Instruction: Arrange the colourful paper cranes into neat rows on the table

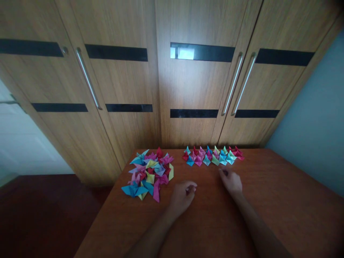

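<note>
Folded paper cranes in several colours lie on the table in two groups. A loose pile of paper cranes [150, 172] is heaped at the left. At the back right, more paper cranes [209, 157] stand close together in rows. My left hand [182, 195] rests just right of the pile, apart from it, with its fingers curled in and nothing visible in them. Just in front of the rows is my right hand [231, 182], its fingers curled near the thumb. No paper shows in its grip.
The brown wooden table [282, 200] has its back edge near a tall wooden wardrobe [188, 93] with metal handles and black strips. A pale blue wall [314, 132] stands at the right. Dark red floor [48, 215] shows beyond the table's left edge.
</note>
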The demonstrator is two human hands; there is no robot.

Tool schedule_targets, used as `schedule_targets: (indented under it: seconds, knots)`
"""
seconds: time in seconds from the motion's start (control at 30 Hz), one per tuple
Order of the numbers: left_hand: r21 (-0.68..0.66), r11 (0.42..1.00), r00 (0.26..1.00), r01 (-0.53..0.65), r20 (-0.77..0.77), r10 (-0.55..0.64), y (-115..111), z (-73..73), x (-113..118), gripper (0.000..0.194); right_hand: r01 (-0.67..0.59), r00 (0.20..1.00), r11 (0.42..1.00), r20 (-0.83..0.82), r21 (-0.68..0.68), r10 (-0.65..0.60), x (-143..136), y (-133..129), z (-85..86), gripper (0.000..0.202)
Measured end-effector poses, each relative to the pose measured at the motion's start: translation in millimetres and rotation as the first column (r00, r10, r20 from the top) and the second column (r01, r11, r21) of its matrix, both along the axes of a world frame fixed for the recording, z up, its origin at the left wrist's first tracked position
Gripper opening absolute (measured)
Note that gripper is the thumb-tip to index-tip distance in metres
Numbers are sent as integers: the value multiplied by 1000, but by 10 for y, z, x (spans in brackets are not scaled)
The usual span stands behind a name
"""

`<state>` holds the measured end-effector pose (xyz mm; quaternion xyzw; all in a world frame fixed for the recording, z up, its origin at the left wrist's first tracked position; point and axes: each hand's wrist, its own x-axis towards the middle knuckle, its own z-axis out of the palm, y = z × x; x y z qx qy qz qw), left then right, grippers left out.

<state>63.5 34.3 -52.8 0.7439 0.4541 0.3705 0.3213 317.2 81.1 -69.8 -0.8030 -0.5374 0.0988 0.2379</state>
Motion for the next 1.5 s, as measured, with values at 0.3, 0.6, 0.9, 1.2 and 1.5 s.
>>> schedule_targets:
  seconds: [0.3,0.6,0.9,1.2,1.5]
  knots:
    - [312,930,874,-196,-373,310,156,576,-685,22,-57,998,998,16,-32,57,-57,-51,21,34]
    - [293,911,485,-290,-776,404,299,765,-1187,25,-73,997,997,-12,-36,72,-75,-52,52,32]
    - [245,922,450,-299,-816,363,314,759,-1115,24,-97,995,995,-10,-24,97,-72,-60,56,34]
    - [429,844,573,-322,-621,534,178,1157,-1222,23,-127,992,991,6,-50,128,-90,-70,102,29]
    - [179,967,978,-183,-67,198,204,1089,-601,22,-251,947,956,-165,154,275,-94,-50,70,24]
